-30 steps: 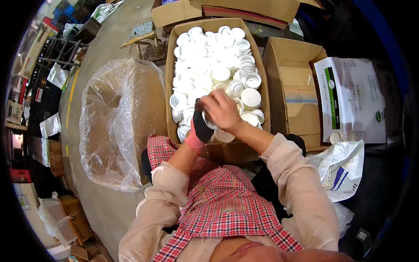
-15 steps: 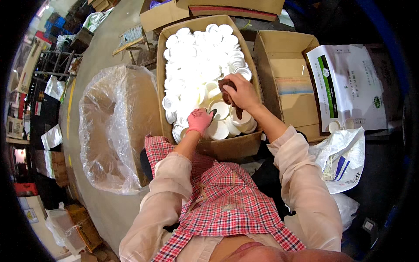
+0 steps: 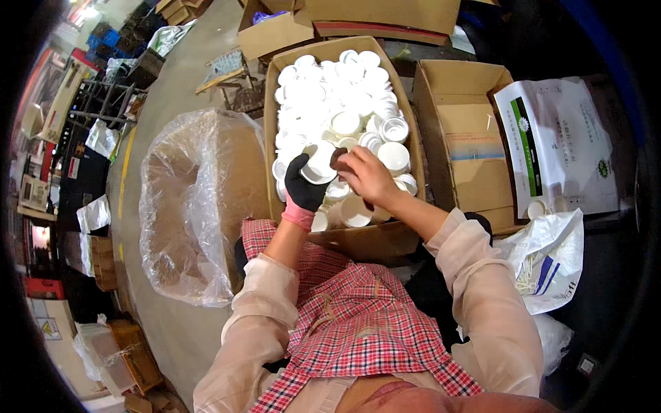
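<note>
L hand point(image 3: 305, 188) is now holding up a white cap point(image 3: 319, 164) over box point(image 3: 375, 241), grip clasping it; R hand point(image 3: 366, 177) is closing in, pinching brown cloth point(image 3: 337, 157) by its edge, so both're prob. working one cap.

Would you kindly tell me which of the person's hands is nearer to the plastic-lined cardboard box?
The left: the gloved left hand is to the right of the plastic-lined cardboard box, holding a white cap; the right hand, with a brown cloth, is farther right.

My glove point(image 3: 305, 191) is black and pink, my apron point(image 3: 375, 337) red-checked, the caps point(image 3: 394, 157) white, my cloth point(image 3: 337, 158) brown.
</note>
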A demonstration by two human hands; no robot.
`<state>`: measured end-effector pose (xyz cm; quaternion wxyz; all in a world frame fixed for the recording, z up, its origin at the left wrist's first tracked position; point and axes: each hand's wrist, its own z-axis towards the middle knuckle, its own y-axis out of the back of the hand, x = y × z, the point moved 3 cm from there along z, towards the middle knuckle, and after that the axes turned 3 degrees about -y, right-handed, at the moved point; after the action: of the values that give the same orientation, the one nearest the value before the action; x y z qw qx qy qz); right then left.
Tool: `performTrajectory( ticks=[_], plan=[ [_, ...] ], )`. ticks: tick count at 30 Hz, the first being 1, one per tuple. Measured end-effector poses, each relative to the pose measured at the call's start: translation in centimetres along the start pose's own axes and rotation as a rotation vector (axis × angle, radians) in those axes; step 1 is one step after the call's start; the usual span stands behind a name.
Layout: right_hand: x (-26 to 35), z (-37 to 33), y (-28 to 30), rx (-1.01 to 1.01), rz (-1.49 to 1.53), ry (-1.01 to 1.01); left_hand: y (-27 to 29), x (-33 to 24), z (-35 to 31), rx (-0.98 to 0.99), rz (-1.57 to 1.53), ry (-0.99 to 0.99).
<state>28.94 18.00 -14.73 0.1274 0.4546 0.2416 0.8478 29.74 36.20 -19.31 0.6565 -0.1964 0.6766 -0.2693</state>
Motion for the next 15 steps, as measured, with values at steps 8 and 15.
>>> performTrajectory(
  ticks=[8,15],
  plan=[
    [6.0,-0.6,-2.8,-0.082,0.003,0.34,-0.1,1.2,-0.7,0.153,-0.519,0.157],
    [2.3,2.6,-1.1,-0.144,-0.153,-0.058,-3.7,-1.3,-3.3,0.059,0.925,-0.519]
  ],
)
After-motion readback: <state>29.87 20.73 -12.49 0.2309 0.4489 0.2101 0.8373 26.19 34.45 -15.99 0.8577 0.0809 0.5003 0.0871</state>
